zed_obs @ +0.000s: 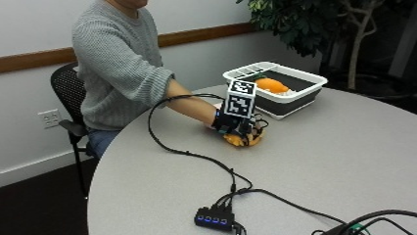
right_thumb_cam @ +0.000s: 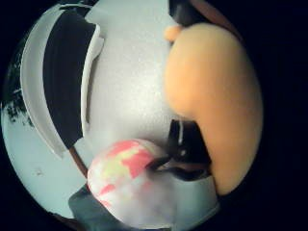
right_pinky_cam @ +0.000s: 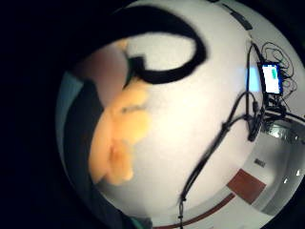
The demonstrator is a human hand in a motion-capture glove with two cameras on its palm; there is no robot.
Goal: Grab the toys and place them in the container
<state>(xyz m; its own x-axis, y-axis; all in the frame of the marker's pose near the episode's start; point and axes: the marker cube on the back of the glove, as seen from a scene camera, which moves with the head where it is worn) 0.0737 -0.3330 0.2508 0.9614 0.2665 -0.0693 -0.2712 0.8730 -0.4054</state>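
Observation:
My gloved right hand (zed_obs: 233, 127) rests low on the grey round table (zed_obs: 338, 156), its fingers curled round an orange soft toy (zed_obs: 245, 140) that touches the tabletop. The same orange toy (right_thumb_cam: 216, 96) fills much of the thumb side palm view and shows beside the palm (right_pinky_cam: 119, 138) in the little finger side view. A pink, yellow and white toy (right_thumb_cam: 126, 177) lies on the table close to the palm. The white container with dark walls (zed_obs: 296, 95) stands just beyond the hand and holds another orange toy (zed_obs: 272, 85). Its rim (right_thumb_cam: 91, 72) is near.
A black cable (zed_obs: 189, 154) runs from the hand across the table to a small hub with blue lights (zed_obs: 215, 217) near the front edge. A potted tree (zed_obs: 312, 24) stands behind the container. The person sits on a black chair (zed_obs: 65, 93).

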